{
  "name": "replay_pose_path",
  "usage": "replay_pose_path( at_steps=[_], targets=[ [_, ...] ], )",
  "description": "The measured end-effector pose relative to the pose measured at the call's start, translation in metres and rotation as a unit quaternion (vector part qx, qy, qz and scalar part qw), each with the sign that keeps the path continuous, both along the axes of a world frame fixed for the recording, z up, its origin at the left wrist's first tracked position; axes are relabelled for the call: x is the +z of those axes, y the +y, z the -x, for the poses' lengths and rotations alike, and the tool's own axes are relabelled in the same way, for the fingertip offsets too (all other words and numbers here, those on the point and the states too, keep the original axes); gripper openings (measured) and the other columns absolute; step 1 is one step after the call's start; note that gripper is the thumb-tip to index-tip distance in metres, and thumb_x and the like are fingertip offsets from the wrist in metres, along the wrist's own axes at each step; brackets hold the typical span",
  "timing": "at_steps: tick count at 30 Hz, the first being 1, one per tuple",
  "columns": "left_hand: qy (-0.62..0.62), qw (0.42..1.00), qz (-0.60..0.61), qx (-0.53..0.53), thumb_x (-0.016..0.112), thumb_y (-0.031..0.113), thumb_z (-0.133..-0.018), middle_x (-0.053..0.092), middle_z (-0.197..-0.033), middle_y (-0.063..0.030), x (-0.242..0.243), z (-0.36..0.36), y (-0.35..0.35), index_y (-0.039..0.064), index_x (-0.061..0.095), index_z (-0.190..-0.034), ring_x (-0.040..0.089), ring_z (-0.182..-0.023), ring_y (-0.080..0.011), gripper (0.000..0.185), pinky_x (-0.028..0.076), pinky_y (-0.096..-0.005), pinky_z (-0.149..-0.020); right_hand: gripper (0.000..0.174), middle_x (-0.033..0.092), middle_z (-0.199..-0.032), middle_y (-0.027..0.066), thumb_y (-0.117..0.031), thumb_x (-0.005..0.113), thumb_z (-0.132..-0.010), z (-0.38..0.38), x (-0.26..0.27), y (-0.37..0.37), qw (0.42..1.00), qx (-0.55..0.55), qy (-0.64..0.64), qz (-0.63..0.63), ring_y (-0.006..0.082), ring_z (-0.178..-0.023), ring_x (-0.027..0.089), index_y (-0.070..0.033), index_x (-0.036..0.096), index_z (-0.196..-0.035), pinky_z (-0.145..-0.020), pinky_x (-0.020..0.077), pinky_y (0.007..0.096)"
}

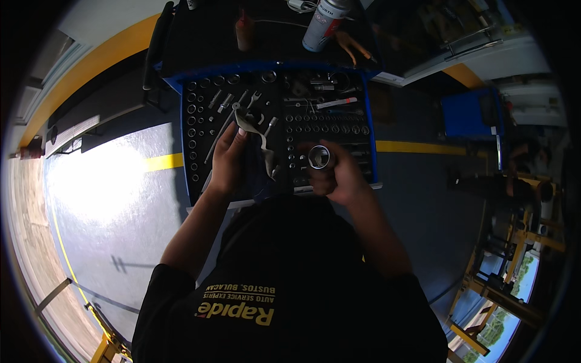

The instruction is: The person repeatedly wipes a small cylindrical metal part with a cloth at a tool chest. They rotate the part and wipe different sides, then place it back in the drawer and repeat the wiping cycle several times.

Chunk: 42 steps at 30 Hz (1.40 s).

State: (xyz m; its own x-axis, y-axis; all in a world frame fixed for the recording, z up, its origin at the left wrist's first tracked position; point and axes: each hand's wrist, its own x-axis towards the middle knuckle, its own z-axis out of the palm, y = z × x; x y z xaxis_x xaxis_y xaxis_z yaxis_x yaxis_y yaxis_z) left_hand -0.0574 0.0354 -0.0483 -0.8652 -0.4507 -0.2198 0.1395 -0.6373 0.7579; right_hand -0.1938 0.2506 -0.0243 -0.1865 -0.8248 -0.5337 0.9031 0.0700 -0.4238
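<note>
My right hand (338, 174) grips a large chrome socket (319, 157), its round opening facing up toward the camera. In my left hand (229, 156) is a crumpled cloth or rag (256, 131), light at the edge, hanging down to the right; its darker folds are hard to make out. Both hands are above an open tool drawer (373, 136) with blue sides and a dark foam insert. Rows of sockets (192, 109) line its left part, and smaller sockets (336, 129) fill rows at the right. A long bar (218, 140) lies partly behind my left hand.
On the cabinet's dark top (204, 41) stand a spray can (320, 27) and a reddish bottle (243, 34), beside orange-handled pliers (352, 45). A blue cabinet (470, 113) stands at the right. Farther right a person (494, 183) is near yellow lift equipment (517, 254).
</note>
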Motion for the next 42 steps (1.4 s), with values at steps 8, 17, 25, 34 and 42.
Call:
replay_pose_path(
  at_steps=[8, 17, 25, 34, 42],
  targets=[
    [-0.015, 0.826, 0.521, -0.214, 0.071, 0.010, -0.086, 0.069, -0.110, -0.0161, 0.044, 0.017, 0.006, 0.001, 0.061, -0.131, 0.072, -0.100, -0.0304, 0.047, 0.057, -0.0388, -0.089, 0.041, 0.065, -0.088, 0.0022, -0.043, 0.040, -0.114, -0.027, 0.020, -0.030, 0.941, -0.019, 0.269, -0.207, 0.0078, -0.068, 0.060, -0.010, 0.063, -0.118, -0.054, 0.0445, 0.0243],
    [0.160, 0.596, 0.772, -0.154, 0.078, 0.016, -0.076, 0.067, -0.091, -0.0081, 0.041, 0.035, -0.020, 0.008, 0.064, -0.098, 0.072, -0.085, -0.0296, 0.028, 0.058, -0.0412, -0.072, 0.043, 0.041, -0.061, -0.0068, -0.045, 0.041, -0.113, -0.012, 0.017, -0.031, 0.982, 0.091, 0.119, -0.117, 0.0029, -0.045, 0.028, -0.016, 0.055, -0.084, -0.043, 0.0186, 0.0238],
    [0.037, 0.788, 0.606, -0.096, 0.076, 0.017, -0.091, 0.068, -0.090, -0.0097, 0.030, 0.006, -0.033, 0.004, 0.065, -0.104, 0.071, -0.081, -0.0315, 0.022, 0.055, -0.0398, -0.071, 0.039, 0.050, -0.069, -0.0043, -0.039, 0.035, -0.115, -0.028, 0.063, -0.063, 0.955, 0.014, 0.268, -0.129, 0.0036, -0.051, 0.034, -0.011, 0.062, -0.117, -0.046, 0.0231, 0.0222],
    [-0.072, 0.868, 0.491, -0.010, 0.048, 0.033, -0.112, 0.068, -0.124, -0.0227, 0.045, -0.017, 0.030, -0.005, 0.054, -0.136, 0.065, -0.118, -0.0307, 0.046, 0.050, -0.0441, -0.102, 0.039, 0.073, -0.085, 0.0136, -0.029, 0.045, -0.114, -0.041, 0.067, -0.067, 0.611, 0.094, 0.764, -0.184, 0.0325, -0.073, 0.075, -0.011, 0.046, -0.149, -0.065, 0.0563, 0.0457],
    [-0.105, 0.932, 0.274, -0.211, 0.052, 0.031, -0.106, 0.067, -0.123, -0.0231, 0.057, -0.034, 0.008, -0.006, 0.047, -0.147, 0.065, -0.118, -0.0269, 0.055, 0.047, -0.0369, -0.104, 0.039, 0.073, -0.080, 0.0145, -0.024, 0.053, -0.110, -0.043, 0.060, -0.056, 0.544, 0.053, 0.832, -0.090, 0.0344, -0.069, 0.073, -0.009, 0.054, -0.146, -0.060, 0.0556, 0.0449]
  ],
)
